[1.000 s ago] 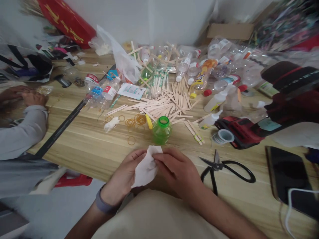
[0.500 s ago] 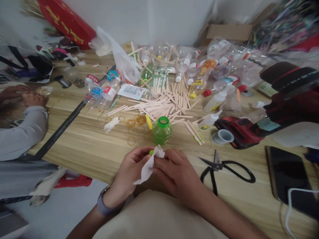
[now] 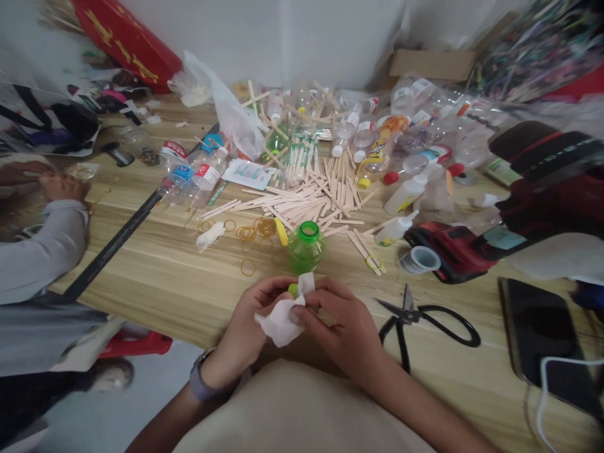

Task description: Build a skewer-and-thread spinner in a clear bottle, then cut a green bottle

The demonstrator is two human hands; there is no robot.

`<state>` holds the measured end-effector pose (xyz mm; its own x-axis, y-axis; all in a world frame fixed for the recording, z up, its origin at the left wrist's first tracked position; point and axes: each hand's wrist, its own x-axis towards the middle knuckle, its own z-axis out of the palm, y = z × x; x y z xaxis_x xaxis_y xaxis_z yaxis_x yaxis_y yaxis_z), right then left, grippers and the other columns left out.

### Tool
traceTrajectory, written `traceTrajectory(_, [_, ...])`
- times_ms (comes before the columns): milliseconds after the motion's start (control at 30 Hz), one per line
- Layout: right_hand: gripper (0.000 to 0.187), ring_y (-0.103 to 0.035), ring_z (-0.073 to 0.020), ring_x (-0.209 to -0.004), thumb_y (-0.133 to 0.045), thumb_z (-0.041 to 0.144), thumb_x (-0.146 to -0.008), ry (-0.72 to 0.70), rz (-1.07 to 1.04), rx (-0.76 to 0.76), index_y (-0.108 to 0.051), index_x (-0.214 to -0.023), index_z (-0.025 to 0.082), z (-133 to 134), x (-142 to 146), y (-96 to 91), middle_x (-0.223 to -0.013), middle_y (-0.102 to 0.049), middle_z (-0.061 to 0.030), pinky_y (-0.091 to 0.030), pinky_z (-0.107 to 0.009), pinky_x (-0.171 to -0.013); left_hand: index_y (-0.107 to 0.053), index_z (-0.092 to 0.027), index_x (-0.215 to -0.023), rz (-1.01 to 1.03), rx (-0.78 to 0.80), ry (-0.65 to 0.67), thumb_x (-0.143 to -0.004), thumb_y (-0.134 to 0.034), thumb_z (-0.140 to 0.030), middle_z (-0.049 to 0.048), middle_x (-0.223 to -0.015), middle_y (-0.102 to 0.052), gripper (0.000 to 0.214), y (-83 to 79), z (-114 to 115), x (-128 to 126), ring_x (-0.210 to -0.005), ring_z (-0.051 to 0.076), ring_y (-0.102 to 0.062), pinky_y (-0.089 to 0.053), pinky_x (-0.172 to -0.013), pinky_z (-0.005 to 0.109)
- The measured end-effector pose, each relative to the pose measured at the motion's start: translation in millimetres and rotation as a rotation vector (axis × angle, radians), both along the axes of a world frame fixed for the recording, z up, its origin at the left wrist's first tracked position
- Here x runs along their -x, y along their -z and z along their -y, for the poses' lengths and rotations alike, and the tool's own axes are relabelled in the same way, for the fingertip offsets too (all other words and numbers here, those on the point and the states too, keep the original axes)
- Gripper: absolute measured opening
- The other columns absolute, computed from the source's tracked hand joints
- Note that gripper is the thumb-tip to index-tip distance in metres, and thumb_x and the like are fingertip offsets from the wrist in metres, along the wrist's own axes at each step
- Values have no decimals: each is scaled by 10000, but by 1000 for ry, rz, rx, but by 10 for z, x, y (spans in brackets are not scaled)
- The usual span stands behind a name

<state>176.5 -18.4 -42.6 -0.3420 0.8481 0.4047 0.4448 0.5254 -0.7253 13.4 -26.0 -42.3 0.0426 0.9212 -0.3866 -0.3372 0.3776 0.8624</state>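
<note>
My left hand [image 3: 250, 324] is closed around a small yellow-green cap [image 3: 293, 290], of which only an edge shows between the fingers. A crumpled white tissue [image 3: 282, 322] lies against the cap and hangs over the left fingers. My right hand [image 3: 342, 321] pinches the tissue from the right side. Just beyond both hands stands a green plastic bottle [image 3: 306, 248], upright and with its mouth uncovered. Black-handled scissors [image 3: 409, 314] lie spread on the table to the right of my right hand.
Wooden craft sticks [image 3: 306, 201] are piled mid-table, with rubber bands [image 3: 257, 229] in front. Plastic bottles [image 3: 419, 94] crowd the back. A cordless power tool [image 3: 472, 242], a small cup [image 3: 421, 259] and a phone [image 3: 542, 340] lie right. Another person's arm [image 3: 47, 245] rests at left.
The tissue has turned and spread out more towards me between my hands. My right fingers have shifted on it. The green bottle stays in place.
</note>
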Motion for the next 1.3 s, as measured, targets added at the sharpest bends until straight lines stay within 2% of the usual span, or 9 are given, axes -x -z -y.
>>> traceTrajectory(167, [122,-608,-189,-705,-569,159,-901,249,150,-258,-586,-792,212,-33,-123,-17,-787,-633,-50,-483,-301,-633,-739,-175,-909,56,0,-69,-658,-843,-368,25,-836,-727,333,41,3,48,-766,142,-628,-480,-736,245])
traceTrajectory(267, [119,-604,-206,-686,-540,101,-894,253,247,-364,-564,-850,209,-41,-129,-35,-749,-638,-47,-490,-319,-631,-751,-185,-891,92,-1,-69,-648,-863,-372,8,-826,-724,327,49,-1,26,-770,122,-613,-467,-767,229])
traceTrajectory(400, [134,-657,-181,-720,-505,122,-948,83,134,-283,-579,-1038,188,-9,-55,-33,-803,-698,-44,-533,-288,-662,-760,-206,-894,141,-29,-26,-665,-852,-380,2,-819,-733,303,46,-17,-53,-809,140,-633,-473,-822,249])
traceTrajectory(533, [186,-689,-156,-855,-505,128,-964,-53,13,-177,-645,-1055,210,11,-57,13,-948,-723,-56,-551,-252,-735,-756,-207,-879,177,1,-3,-663,-847,-360,3,-818,-735,280,37,-18,-87,-786,144,-640,-483,-818,265])
traceTrajectory(667, [193,-677,-157,-839,-550,111,-922,-29,-40,-135,-707,-960,217,-18,-90,59,-913,-690,-56,-545,-249,-701,-747,-202,-885,168,31,42,-669,-833,-357,3,-820,-731,279,60,4,-82,-786,143,-641,-482,-786,256])
traceTrajectory(800, [114,-652,-170,-778,-623,111,-842,30,-74,-60,-656,-813,215,-41,-62,29,-818,-669,-31,-518,-270,-661,-740,-193,-914,38,-13,52,-695,-801,-323,32,-925,-745,262,93,31,-82,-897,189,-660,-484,-866,307])
traceTrajectory(1067, [105,-594,-157,-711,-585,182,-779,150,-270,232,-529,-699,222,-24,28,-31,-778,-653,-8,-447,-273,-645,-747,-222,-976,-147,-291,66,-753,-788,-359,54,-1024,-735,265,99,63,-80,-961,201,-666,-520,-856,296])
traceTrajectory(1167, [102,-495,-135,-595,-585,256,-744,146,-328,530,-521,-675,217,-32,20,-12,-643,-559,24,-391,-247,-544,-744,-220,-944,-358,-498,50,-766,-786,-316,60,-1007,-710,207,85,81,-49,-919,186,-663,-530,-807,278])
traceTrajectory(1300, [253,-370,-79,-476,-698,358,-686,10,-501,1029,-496,-660,207,-83,-24,-20,-551,-460,78,-290,-202,-443,-725,-241,-965,-639,-798,117,-815,-743,-249,53,-978,-719,151,53,93,15,-913,179,-666,-529,-825,287])
